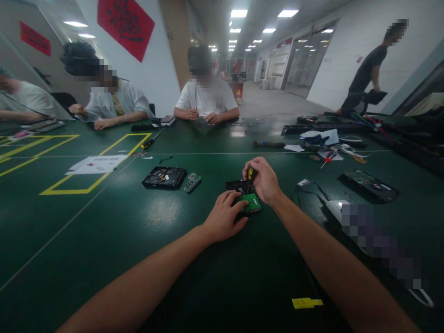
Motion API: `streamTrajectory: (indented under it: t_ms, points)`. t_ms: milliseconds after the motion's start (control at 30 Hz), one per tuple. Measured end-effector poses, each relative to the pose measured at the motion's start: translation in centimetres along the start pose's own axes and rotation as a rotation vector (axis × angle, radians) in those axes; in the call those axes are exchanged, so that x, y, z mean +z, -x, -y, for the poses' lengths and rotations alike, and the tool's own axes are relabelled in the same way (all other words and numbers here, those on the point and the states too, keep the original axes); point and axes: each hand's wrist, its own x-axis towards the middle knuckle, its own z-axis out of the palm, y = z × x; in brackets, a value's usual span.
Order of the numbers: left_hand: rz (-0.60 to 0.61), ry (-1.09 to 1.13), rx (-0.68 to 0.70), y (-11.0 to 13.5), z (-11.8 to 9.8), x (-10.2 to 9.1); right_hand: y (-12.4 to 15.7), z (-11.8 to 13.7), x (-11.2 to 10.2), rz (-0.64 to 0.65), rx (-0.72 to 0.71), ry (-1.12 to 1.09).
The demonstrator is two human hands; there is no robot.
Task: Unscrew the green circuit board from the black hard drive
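A hard drive with a green circuit board lies on the table in front of me. My left hand holds it from the left, fingers bent over the board and thumb along the near side. In my right hand, closed fingers grip a screwdriver with a yellow and black handle. Its shaft points down at the drive, and I cannot make out the tip. To the left are another black hard drive and a separate circuit board.
A third drive and a white power strip with a cable are on the right. Tools and cloth lie farther back. White paper and a second screwdriver are left. Several people sit opposite; one person walks at right.
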Motion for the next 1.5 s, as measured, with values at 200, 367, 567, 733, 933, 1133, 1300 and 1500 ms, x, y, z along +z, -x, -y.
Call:
streamTrajectory:
  t_ms: [200,367,567,733,933,1133,1300,1500]
  points:
    - [0.004,-0.011,0.004,0.06,0.12,0.19,-0.17,-0.08,-0.08,0.028,0.001,0.034]
    - [0.003,-0.010,0.000,0.06,0.10,0.29,0.14,0.14,0.23,0.029,-0.010,0.029]
    - [0.005,-0.022,-0.002,0.05,0.10,0.26,0.41,0.24,0.58,0.036,-0.024,0.028]
    - [0.010,-0.023,-0.002,0.04,0.03,0.13,0.27,0.26,0.38,0.022,-0.029,-0.007]
    - [0.004,-0.003,-0.004,0.03,-0.04,0.01,0.13,0.14,-0.12,0.041,-0.028,0.023]
    - [0.016,-0.003,0.000,0.01,0.02,0.02,0.21,0.09,0.07,0.017,-0.041,0.008]
    - [-0.006,-0.001,0.003,0.07,0.12,0.25,0.01,0.21,0.12,-0.030,-0.029,0.006]
    - [-0.002,-0.010,0.006,0.05,0.06,0.17,0.14,0.01,0.15,-0.004,-0.031,-0.001]
